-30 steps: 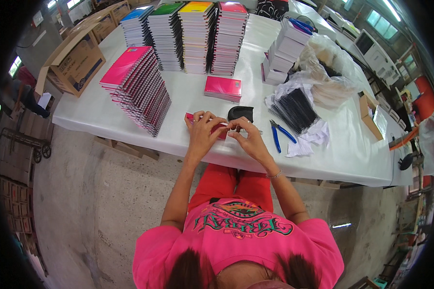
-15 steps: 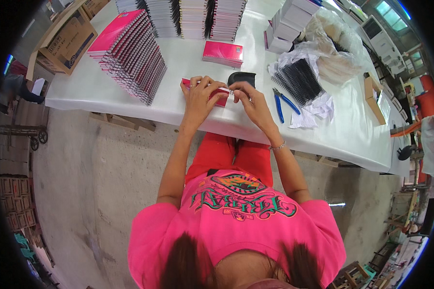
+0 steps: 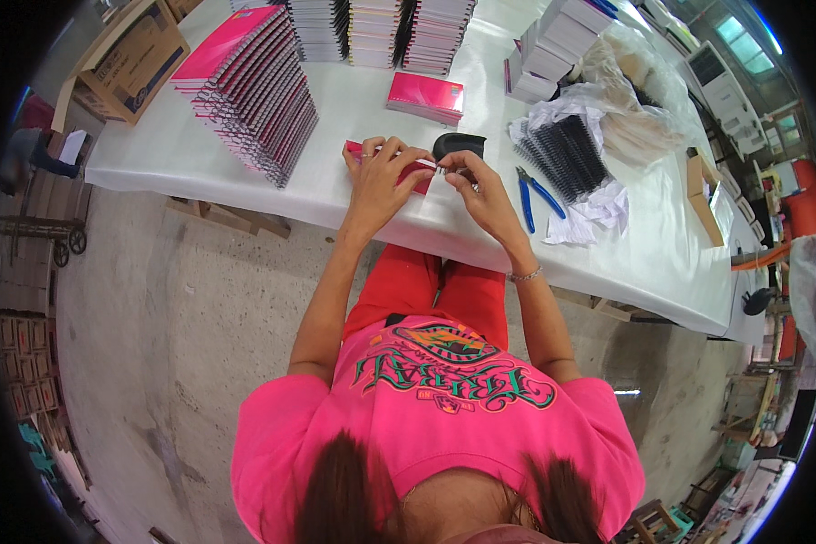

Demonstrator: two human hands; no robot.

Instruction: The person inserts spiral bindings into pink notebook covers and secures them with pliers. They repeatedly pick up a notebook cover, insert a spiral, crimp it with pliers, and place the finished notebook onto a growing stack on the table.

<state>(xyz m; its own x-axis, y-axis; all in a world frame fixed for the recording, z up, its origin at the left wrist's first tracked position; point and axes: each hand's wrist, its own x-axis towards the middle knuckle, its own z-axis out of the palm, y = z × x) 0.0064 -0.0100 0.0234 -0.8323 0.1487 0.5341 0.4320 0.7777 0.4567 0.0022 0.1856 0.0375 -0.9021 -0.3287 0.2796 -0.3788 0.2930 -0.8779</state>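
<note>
- T-shirt [image 3: 440, 440]: bright pink, short-sleeved, round neckline.
- Sleeves: left [image 3: 276, 408] at 9 o'clock on the garment, right [image 3: 603, 408] at 3 o'clock; both plain pink.
- Chest lettering [image 3: 512, 390]: ornate, green, with orange edging and dark outlines.
- Emblem [image 3: 453, 344]: pointed oval, orange and green, at 12 o'clock from the lettering; small badge [image 3: 446, 403] at 6 o'clock.
- Trousers [image 3: 474, 292]: red; black patch [image 3: 394, 319] at the waist, 11 o'clock from shirt centre.
- Right wrist [image 3: 522, 260]: silvery chain bracelet [image 3: 526, 275].
- Left hand [image 3: 378, 186]: ring [image 3: 366, 156], detail too small to read.
- Hair [image 3: 344, 490]: long, in two hanks.
</note>
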